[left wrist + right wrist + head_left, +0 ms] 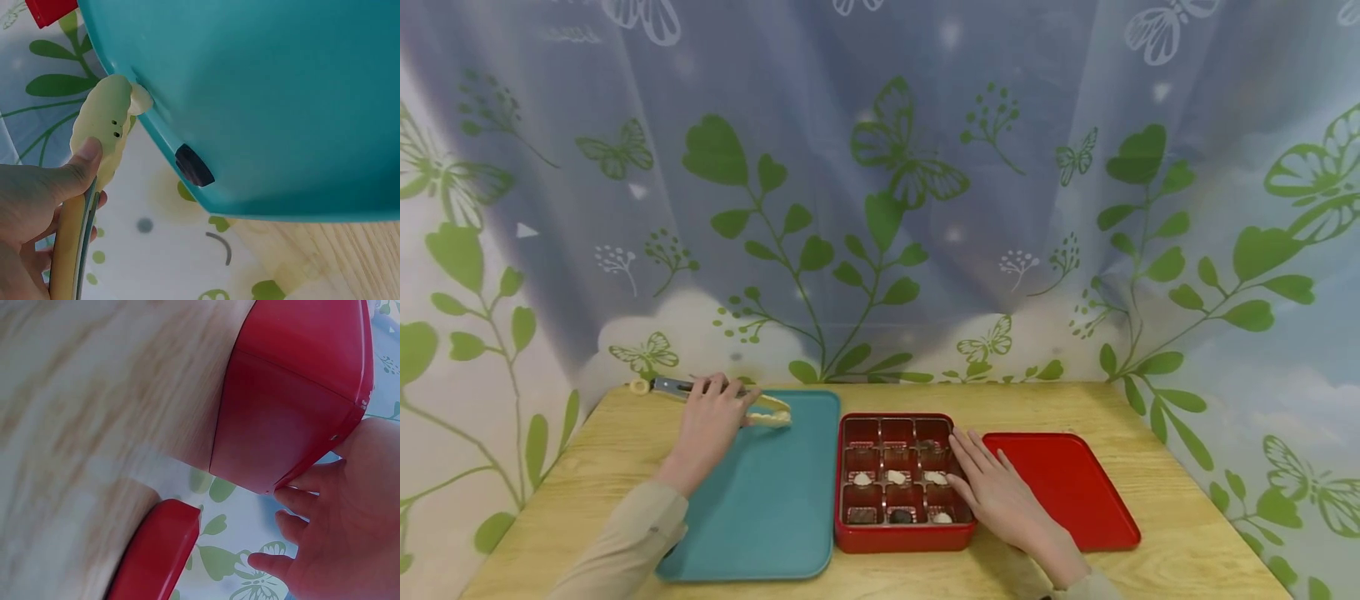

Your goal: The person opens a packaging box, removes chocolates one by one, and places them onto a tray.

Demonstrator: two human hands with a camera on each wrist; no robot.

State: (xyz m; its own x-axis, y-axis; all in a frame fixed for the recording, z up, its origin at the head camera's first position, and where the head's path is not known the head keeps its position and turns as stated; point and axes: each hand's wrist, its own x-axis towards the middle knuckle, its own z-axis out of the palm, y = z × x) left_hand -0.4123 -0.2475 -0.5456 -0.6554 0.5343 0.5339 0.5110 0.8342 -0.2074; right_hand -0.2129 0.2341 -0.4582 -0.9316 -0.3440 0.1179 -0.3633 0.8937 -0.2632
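Patterned curtain [1037,208] hangs beyond the red box; wooden table [1195,517] lies under and around the box. Blue tray [760,508] flat on the wood, just left of the box. Red box [902,540] itself uncovered, nine compartments; seven look occupied, while the back-left and back-middle ones show no piece I can make out. My reckoning: most compartments done, two left to stock, and the cover left to go on. Red lid [1067,479] lies flat right of the box, partly behind the right hand. Right hand [996,492]: grasping nothing, fingers extended, resting against the box's right side, seemingly to steady it. Left hand [709,417]: left of the box, over the tray's far part, back of the hand up, thumb and fingers closed round the tongs. Tongs [94,134]: yellow, grasped along the handle, tips towards the box and low at the tray's far side. Pieces, smallest: three pale pieces [896,477] across the box's middle row; two dark pieces [900,517] and one pale piece [941,517] in its front row; a dark bit [934,447] in its back-right compartment, indistinct. Outside, left of the box, a dark piece [194,165] sits in the tray's far-left corner; pale lump [141,99] at the tongs' tips, either a piece or the other tip, cannot tell.
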